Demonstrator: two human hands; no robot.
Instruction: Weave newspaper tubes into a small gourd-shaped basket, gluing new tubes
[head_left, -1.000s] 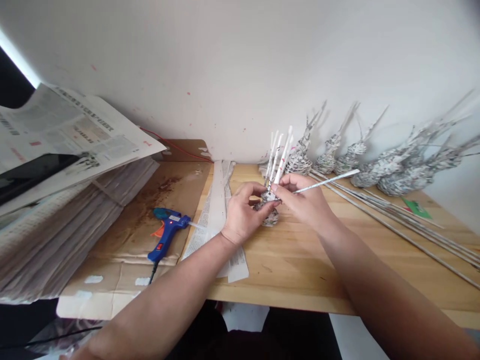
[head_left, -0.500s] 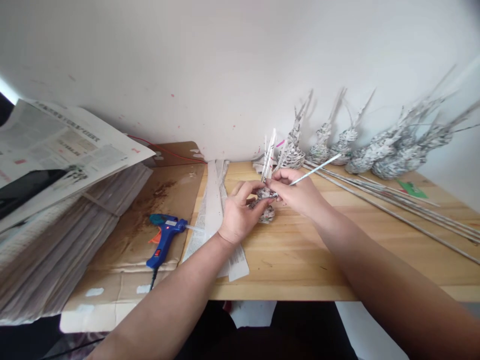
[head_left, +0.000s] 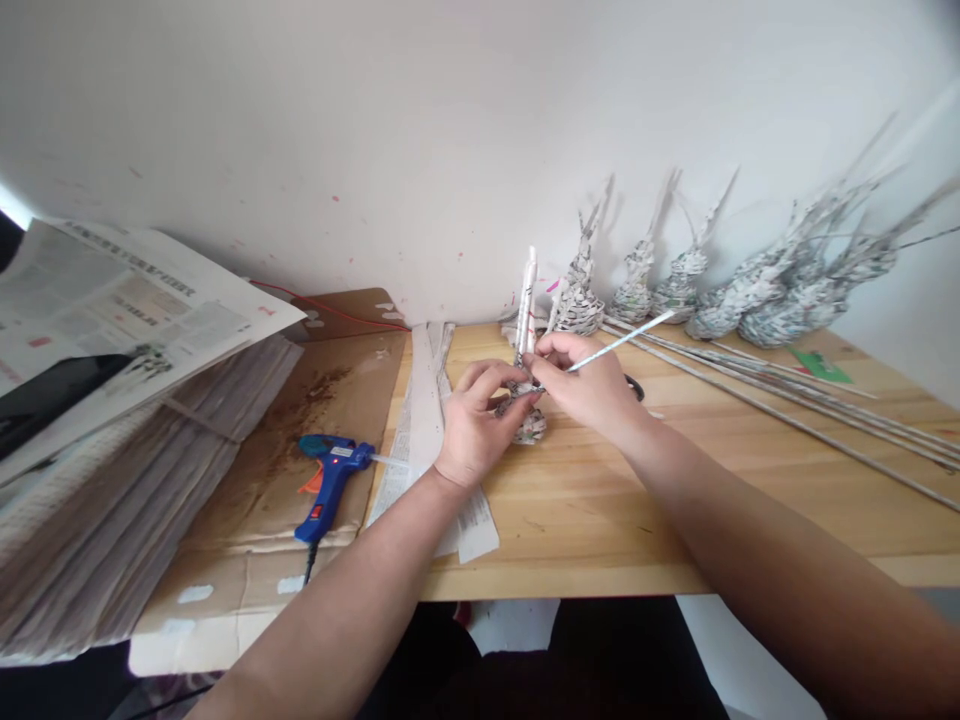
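Note:
A small woven newspaper piece (head_left: 531,428), gourd-like and partly hidden by my fingers, stands on the wooden table with rolled paper spokes (head_left: 527,300) rising from its top. Around its upper part my left hand (head_left: 484,415) is closed, thumb in front and fingers behind. My right hand (head_left: 581,375) pinches a thin rolled paper tube (head_left: 622,341) against the piece at the base of the spokes. The tube's free end sticks out up and to the right. Behind my right wrist a black loop-shaped handle (head_left: 635,387) shows in part.
Several woven newspaper pieces (head_left: 581,295) line the wall at the back right. Long paper tubes (head_left: 780,390) lie on the right. Newspaper strips (head_left: 424,420) lie left of my hands. A blue glue gun (head_left: 330,485) rests on cardboard (head_left: 225,500), beside a newspaper stack (head_left: 172,440).
My right hand has shifted slightly left, and the tube sits lower and flatter. The spokes look closer together. The black handle has come into sight behind my right wrist.

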